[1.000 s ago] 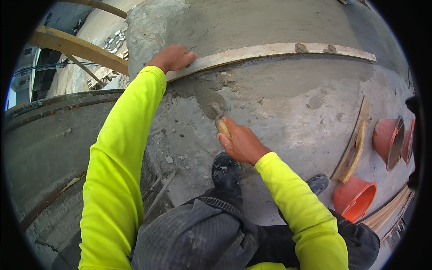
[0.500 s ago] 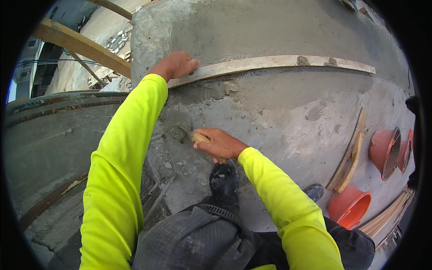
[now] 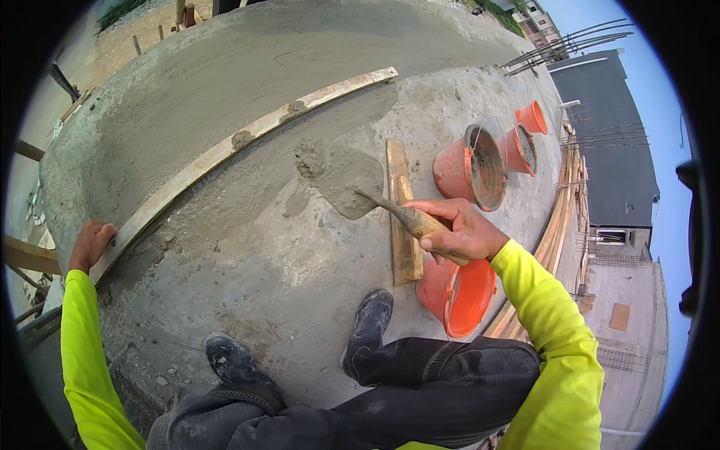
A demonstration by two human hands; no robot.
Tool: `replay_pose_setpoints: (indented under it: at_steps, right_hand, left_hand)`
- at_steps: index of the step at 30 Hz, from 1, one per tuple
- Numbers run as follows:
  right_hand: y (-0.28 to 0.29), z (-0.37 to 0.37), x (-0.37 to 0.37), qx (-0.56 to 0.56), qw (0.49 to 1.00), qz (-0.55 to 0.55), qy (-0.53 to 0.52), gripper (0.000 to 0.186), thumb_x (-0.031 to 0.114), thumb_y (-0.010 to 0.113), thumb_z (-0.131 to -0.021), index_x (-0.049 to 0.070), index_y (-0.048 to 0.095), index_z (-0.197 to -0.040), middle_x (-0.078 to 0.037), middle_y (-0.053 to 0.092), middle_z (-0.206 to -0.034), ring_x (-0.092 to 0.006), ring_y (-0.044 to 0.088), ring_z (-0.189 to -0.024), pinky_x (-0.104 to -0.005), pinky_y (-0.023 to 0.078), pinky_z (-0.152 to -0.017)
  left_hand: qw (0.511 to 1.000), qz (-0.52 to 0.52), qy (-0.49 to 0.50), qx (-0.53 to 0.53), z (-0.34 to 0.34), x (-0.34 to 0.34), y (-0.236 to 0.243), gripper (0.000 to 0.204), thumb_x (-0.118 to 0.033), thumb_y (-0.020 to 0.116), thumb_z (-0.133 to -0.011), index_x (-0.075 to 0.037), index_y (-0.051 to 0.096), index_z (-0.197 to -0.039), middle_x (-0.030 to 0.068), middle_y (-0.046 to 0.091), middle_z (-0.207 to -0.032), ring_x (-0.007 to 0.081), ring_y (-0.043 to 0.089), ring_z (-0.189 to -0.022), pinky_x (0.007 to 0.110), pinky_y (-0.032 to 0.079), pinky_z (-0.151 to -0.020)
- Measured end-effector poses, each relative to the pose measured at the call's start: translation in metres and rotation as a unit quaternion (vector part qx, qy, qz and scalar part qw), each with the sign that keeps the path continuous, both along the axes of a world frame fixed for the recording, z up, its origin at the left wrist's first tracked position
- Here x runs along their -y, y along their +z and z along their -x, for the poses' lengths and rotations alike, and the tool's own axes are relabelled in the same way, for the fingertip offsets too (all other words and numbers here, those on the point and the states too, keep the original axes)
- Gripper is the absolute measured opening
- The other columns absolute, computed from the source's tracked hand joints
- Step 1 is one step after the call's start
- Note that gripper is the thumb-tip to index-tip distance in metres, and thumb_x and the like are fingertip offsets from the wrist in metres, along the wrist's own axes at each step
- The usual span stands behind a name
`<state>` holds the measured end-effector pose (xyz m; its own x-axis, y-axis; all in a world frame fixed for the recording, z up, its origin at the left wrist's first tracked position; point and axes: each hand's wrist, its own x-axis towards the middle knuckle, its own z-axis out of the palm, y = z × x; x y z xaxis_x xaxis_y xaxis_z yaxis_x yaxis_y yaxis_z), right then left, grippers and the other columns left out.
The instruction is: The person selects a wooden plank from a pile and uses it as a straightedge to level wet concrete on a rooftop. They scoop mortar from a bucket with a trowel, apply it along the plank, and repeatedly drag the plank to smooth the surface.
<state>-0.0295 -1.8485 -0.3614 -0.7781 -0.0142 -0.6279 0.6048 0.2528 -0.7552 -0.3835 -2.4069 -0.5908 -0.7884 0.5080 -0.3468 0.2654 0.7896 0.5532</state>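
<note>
My right hand is closed round the wooden handle of a trowel, whose mortar-smeared blade reaches forward and left over the floor. A lump of wet mortar shows at the blade's far end. At the far left my left hand grips the near end of a long, pale straightedge board. The board lies slantwise on the floor along the edge of smoothed wet mortar, with two grey clumps stuck on it.
A wooden float lies right of the trowel blade. Beyond it stand mortar-coated orange buckets, and a cleaner orange bucket is close to my right boot. Long timber strips lie farther right. Rebar sticks out at the far right.
My right hand has carried the trowel from beside my boot to the right and forward. My view has swung right, showing more buckets and buildings. The left hand stays at the board's end.
</note>
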Motion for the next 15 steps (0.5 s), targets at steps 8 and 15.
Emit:
replay_pose_setpoints:
  at_steps: [8,15]
  right_hand:
    - [0.048,-0.147,-0.145,0.077,0.738,-0.67,0.001,0.057,0.002,0.064,-0.088,-0.001,0.052,-0.144,-0.029,0.066,-0.122,-0.0423,0.067,-0.109,-0.0426,0.051,-0.097]
    - [-0.029,-0.044,-0.055,-0.155,0.869,-0.447,0.142,0.047,0.006,0.056,-0.096,-0.001,0.046,-0.142,-0.024,0.063,-0.118,-0.0321,0.063,-0.103,-0.037,0.048,-0.095]
  left_hand:
    - [0.996,0.075,0.035,0.02,-0.006,-0.001,0.007,0.043,-0.036,0.055,-0.087,0.003,0.072,-0.093,0.0229,0.072,-0.086,0.0365,0.068,-0.077,0.044,0.05,-0.074]
    - [0.974,0.208,0.079,-0.041,-0.02,-0.034,0.021,0.046,-0.039,0.052,-0.093,0.001,0.075,-0.097,0.0276,0.071,-0.101,0.0463,0.069,-0.095,0.051,0.053,-0.086]
